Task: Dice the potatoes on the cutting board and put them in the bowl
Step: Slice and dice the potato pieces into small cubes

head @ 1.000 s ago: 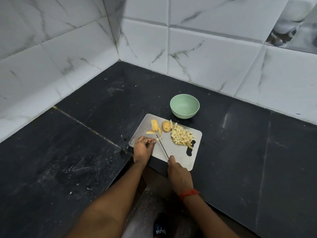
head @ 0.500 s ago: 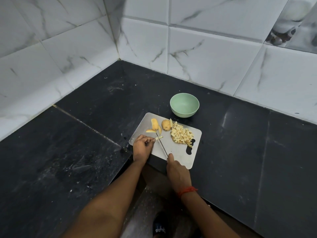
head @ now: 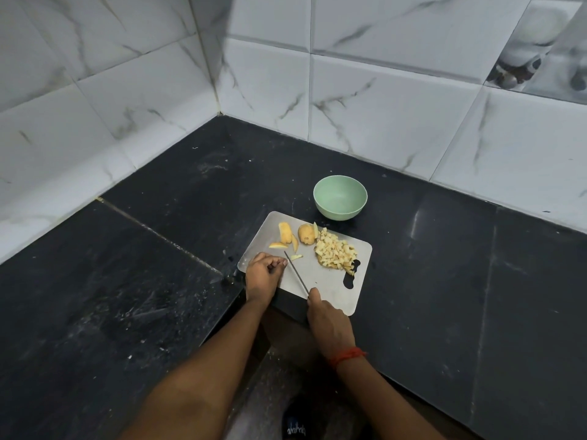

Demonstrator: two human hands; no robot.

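Note:
A grey cutting board (head: 330,290) lies on the black counter. On it sit a heap of diced potato (head: 335,253), a potato chunk (head: 306,234), a larger piece (head: 285,232) and a few thin slices (head: 296,257). An empty green bowl (head: 340,197) stands just behind the board. My right hand (head: 328,322) grips a knife (head: 296,274) by the handle, blade pointing up-left across the board. At the board's left edge, the curled fingers of my left hand (head: 263,276) rest by the blade tip; whether they pinch a slice is hidden.
White marble-look tiles form a corner behind the black counter (head: 444,281). The counter's front edge runs under my forearms, with a dark floor and a shoe (head: 295,430) below.
My left hand's fingers have curled in a little and drawn slightly away from the small slice by the knife tip. The knife stays in nearly the same place.

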